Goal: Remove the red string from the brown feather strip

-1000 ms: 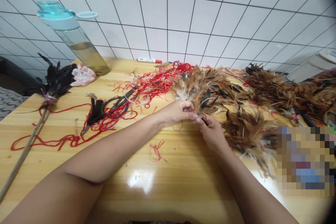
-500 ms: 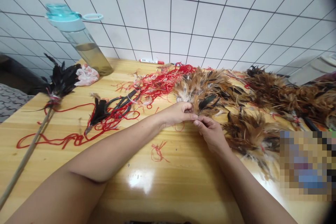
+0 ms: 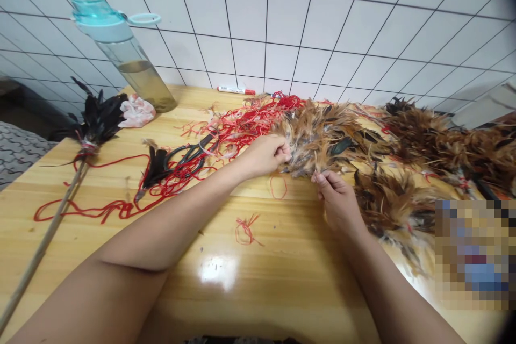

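My left hand (image 3: 268, 155) has its fingers curled closed at the left edge of a pile of brown feathers (image 3: 306, 118); what lies in its grip is hidden. At the pile's near edge, my right hand (image 3: 337, 196) pinches thumb against fingers. A small brown feather (image 3: 322, 157) rises just above that pinch and seems held in it. Loops of thin red string (image 3: 278, 187) lie on the table below the hands. A dark green-black feather (image 3: 342, 145) rests on the pile. Beside my right hand is a tied bunch of brown feathers (image 3: 397, 199).
Black-handled scissors (image 3: 189, 153) lie among red string (image 3: 171, 185), near a stick with black feathers (image 3: 99, 118). A tilted-looking bottle (image 3: 139, 72), crumpled tissue (image 3: 137, 111) and red-white marker (image 3: 236, 90) stand or lie towards the tiled wall. More feather bundles (image 3: 443, 145) fill the right.
My hands, together at the fingertips before, are now apart: the left has moved back towards the pile's left edge, the right slightly rightward. The whole view has shifted a little.
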Motion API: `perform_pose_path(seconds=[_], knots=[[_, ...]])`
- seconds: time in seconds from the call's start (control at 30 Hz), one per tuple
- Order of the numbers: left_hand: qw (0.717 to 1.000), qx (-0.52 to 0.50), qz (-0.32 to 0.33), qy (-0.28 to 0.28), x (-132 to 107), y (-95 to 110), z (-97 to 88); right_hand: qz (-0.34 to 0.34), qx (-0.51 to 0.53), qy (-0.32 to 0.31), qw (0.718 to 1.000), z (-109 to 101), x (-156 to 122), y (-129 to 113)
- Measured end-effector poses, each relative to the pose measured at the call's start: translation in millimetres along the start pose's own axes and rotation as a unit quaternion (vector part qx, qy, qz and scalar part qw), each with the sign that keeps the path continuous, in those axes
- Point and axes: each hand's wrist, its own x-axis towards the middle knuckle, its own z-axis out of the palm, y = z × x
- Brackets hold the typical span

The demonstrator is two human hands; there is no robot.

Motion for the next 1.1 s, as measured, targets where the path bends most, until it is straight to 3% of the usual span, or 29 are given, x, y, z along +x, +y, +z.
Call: perform_pose_path(seconds=[0.13, 0.3, 0.43, 0.53, 0.67, 0.8, 1.1], knots=[[0.99, 0.12, 0.002, -0.074, -1.4, -7.0, 12.3, 0.015, -0.002, 0.024, 1.0, 0.4, 1.1, -0.2], [0.974, 0.212, 0.012, -0.074, -4.4, -9.8, 29.9, 0.01, 0.0, 0.024, 1.0, 2.2, 0.4, 2.2], [0.971, 0.22, 0.0, -0.089, -4.7, -6.0, 24.9, 0.015, -0.003, 0.02, 1.0, 3.1, -0.9, 2.7], [0.986, 0.148, 0.011, -0.074, -3.3, -2.0, 14.2, 0.012, -0.013, 0.023, 1.0, 3.4, -1.1, 2.9], [0.996, -0.067, 0.003, -0.059, -2.2, 3.9, 3.4, -0.01, -0.034, 0.027, 0.999, 3.2, 0.5, 6.6], [0.967, -0.24, -0.06, -0.058, -2.4, 7.6, 2.2, -0.031, -0.064, 0.034, 0.997, 3.0, 2.9, 13.1], [0.9, -0.414, -0.126, -0.044, 3.8, -1.9, -3.9, -0.069, -0.104, 0.054, 0.991, 3.8, 3.6, 11.4]])
